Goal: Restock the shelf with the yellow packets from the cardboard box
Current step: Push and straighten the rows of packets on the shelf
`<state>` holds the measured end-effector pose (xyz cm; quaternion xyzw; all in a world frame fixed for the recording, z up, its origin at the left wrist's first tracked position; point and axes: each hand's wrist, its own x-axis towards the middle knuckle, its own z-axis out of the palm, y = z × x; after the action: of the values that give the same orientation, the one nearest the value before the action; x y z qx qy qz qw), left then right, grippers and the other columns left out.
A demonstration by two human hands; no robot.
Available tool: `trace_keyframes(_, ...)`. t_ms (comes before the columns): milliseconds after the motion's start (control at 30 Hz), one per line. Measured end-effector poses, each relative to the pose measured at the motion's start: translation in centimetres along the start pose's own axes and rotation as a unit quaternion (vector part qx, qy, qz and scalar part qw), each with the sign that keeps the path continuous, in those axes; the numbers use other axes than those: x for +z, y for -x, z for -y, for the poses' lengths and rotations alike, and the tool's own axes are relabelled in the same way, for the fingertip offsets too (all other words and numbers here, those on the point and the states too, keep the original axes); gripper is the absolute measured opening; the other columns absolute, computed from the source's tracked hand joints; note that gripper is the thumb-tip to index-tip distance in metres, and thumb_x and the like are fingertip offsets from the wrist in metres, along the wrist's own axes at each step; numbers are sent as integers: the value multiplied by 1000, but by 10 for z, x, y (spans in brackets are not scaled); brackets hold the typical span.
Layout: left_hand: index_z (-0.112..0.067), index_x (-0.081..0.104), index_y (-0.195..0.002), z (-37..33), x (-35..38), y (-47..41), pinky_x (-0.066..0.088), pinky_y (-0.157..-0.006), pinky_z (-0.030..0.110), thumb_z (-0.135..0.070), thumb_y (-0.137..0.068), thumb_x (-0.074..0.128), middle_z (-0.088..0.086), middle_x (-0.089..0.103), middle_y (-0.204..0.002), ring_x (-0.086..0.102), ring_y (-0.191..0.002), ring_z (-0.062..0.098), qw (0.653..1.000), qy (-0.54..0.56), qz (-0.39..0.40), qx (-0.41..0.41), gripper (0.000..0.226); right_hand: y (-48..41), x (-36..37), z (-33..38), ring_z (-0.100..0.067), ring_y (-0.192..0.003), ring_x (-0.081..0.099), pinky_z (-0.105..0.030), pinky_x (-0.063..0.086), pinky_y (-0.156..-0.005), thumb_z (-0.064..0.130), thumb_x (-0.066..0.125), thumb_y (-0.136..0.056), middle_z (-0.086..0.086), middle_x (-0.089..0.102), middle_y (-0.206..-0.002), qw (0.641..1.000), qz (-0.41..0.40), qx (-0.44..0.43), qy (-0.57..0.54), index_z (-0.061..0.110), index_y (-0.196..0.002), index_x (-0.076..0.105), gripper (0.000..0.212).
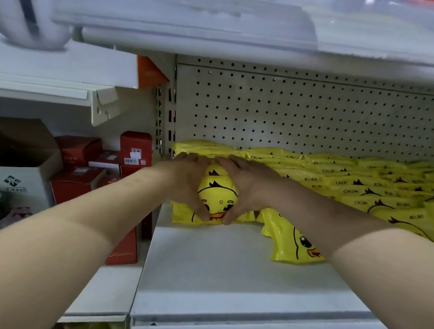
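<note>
A stack of yellow packets [217, 193] printed with a cartoon duck stands at the left end of the white shelf [228, 269]. My left hand [186, 180] and my right hand [246, 185] hold it from both sides, fingers over the top, thumbs meeting at the lower front. To the right, several more yellow packets [365, 182] lie in overlapping rows along the back of the shelf. One duck packet [298, 244] leans at the front, under my right forearm. The cardboard box named in the task is out of sight.
A perforated back panel [292, 113] closes the shelf behind; an upper shelf [220, 42] hangs low overhead. The neighbouring bay on the left holds red boxes [135, 147], a white box [14, 182] and a brown carton [18, 135]. Bare shelf lies in front of the packets.
</note>
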<state>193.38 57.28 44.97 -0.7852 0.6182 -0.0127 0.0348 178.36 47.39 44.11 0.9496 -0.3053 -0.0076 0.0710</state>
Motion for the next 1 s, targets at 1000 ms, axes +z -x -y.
trace_keyframes(1000, -20, -2, -155, 6, 9, -2, 33, -111, 38, -67, -52, 83, 3, 7, -163, 22, -147, 25, 996, -42, -65, 43, 141, -4, -1, 8, -30, -150, 20, -44, 22, -121, 67, 86, -52, -11, 18, -162, 999, -18, 24, 35, 25, -158, -5, 146)
